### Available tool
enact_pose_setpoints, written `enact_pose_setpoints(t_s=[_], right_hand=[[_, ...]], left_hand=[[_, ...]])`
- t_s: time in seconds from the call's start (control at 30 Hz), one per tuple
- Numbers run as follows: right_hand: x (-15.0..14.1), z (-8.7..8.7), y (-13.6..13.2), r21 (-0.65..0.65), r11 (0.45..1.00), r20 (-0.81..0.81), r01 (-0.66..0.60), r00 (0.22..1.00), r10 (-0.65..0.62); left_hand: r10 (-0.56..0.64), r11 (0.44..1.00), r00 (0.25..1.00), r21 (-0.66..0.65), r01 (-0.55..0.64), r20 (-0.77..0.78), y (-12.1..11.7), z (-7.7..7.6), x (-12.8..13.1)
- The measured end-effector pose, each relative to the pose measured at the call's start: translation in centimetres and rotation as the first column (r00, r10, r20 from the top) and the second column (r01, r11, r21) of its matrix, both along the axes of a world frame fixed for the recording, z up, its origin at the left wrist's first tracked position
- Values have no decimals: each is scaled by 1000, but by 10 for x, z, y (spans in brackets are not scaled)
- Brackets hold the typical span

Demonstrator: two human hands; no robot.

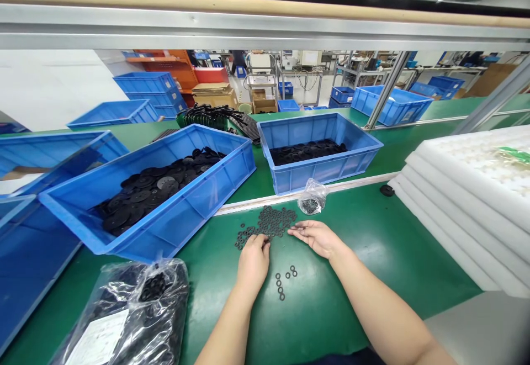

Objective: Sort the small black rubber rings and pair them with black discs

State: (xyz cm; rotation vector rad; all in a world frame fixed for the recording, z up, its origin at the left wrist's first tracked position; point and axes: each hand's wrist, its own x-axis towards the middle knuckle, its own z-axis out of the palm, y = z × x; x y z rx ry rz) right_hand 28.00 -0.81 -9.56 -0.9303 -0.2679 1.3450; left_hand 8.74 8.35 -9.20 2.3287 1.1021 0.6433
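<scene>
A flat pile of small black rings (276, 218) lies on the green table. My left hand (253, 260) is at the pile's near left edge, fingers curled down and pressed together among the rings; what its fingertips hold is hidden. At the right edge of the pile is my right hand (317, 237), thumb and fingers drawn together around something small and dark that I cannot make out. Between my forearms several loose rings (280, 285) lie apart from the pile. Just behind my right hand stands an open clear plastic bag (312, 196) with dark small parts inside.
Two blue bins, one at left (223, 188) and one behind the pile (327, 174), hold black discs and dark parts. A black plastic-wrapped package (161, 321) lies front left. White foam sheets (455, 210) are stacked at right. A metal rail (265, 28) crosses overhead.
</scene>
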Motion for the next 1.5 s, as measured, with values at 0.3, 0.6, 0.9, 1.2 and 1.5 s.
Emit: enact_pose_setpoints(t_s=[0.3,0.6,0.9,1.2,1.5], right_hand=[[-1,0,1,-21,1000,38,6,999,-5],[-7,0,1,-159,986,231,-45,970,81],[-9,-8,2,-125,991,441,-47,892,98],[-18,-1,1,-136,985,485,-107,860,161],[-35,4,1,-155,981,553,-118,813,185]], left_hand=[[-503,845,857,-275,459,-116,-37,16,6],[-482,852,874,-266,450,-67,-39,16,10],[-306,819,926,-435,375,222,-30,3,15],[131,608,865,-729,315,484,-16,-2,19],[190,586,844,-748,312,501,-16,-5,19]])
